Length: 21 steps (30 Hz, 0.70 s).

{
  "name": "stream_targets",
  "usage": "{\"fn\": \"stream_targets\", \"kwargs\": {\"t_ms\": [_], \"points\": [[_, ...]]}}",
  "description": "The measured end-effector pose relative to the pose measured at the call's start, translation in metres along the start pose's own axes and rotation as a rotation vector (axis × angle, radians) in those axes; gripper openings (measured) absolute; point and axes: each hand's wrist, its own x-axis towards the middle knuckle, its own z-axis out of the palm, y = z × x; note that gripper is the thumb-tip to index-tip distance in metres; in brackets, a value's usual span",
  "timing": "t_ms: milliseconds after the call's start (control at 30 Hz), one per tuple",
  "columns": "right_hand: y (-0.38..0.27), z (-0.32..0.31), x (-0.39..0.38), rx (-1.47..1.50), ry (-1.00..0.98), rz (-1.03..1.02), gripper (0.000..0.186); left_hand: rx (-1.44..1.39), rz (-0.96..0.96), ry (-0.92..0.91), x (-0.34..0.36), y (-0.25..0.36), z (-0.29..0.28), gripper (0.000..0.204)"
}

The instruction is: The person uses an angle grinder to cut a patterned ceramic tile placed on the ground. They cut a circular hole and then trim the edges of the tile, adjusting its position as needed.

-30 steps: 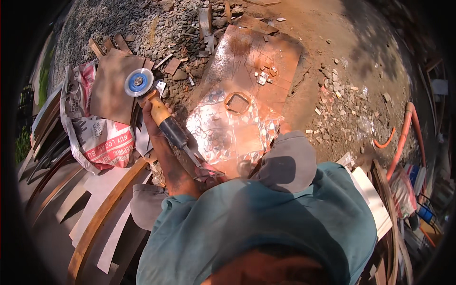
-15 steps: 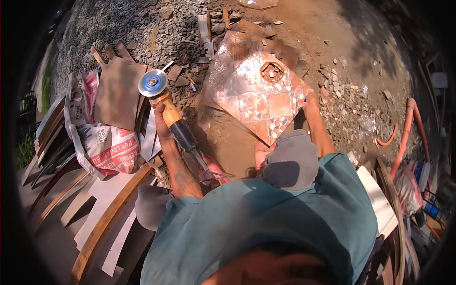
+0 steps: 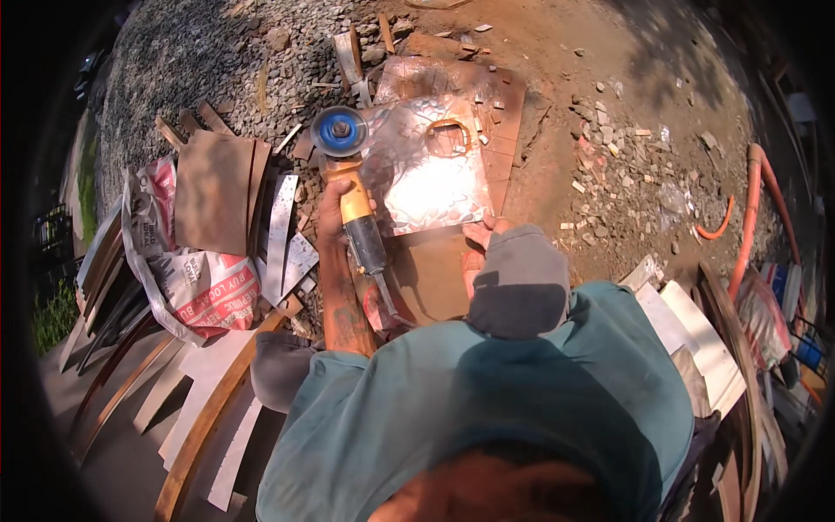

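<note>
The left hand [image 3: 333,207] is closed around the yellow body of the grinder [image 3: 352,196], fingers wrapped fully, so that the tool stays steady. Its blue disc [image 3: 338,130] points away from the body and stands at the left edge of the tile [image 3: 432,165], probably to keep dust and sparks away from the person. I cannot tell if the disc touches the tile.

The tile lies flat on the ground, on top of a brown slab [image 3: 435,278], which lifts it off the gravel [image 3: 217,61]. It is glossy, with a pattern, and has a small cut-out opening [image 3: 448,137] near its far side.

The right hand [image 3: 476,239] rests at the near edge of the tile, it seems to press it down so it does not slide; the knee [image 3: 517,278] hides most of it, so how far it is open I cannot tell.

Left of the grinder lie a metal ruler [image 3: 280,235], brown tile pieces [image 3: 213,191] and a sack [image 3: 204,287], all within reach.
</note>
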Motion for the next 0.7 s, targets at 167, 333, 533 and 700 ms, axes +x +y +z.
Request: {"fn": "stream_targets", "kwargs": {"t_ms": [167, 333, 533, 700], "points": [[0.039, -0.048, -0.030, -0.063, -0.025, 0.111, 0.037, 0.009, -0.005, 0.003, 0.004, -0.016, -0.007, 0.043], [0.035, -0.058, -0.037, -0.102, -0.058, 0.120, 0.037, 0.030, -0.010, 0.006, -0.001, -0.018, -0.013, 0.042], [0.045, -0.004, -0.028, -0.086, -0.227, 0.161, 0.036, 0.002, -0.021, -0.064, 0.015, -0.015, -0.027, 0.045], [0.089, 0.067, 0.011, -0.055, -0.382, 0.285, 0.036, -0.003, 0.025, 0.035, -0.012, -0.001, -0.007, 0.046]]}}
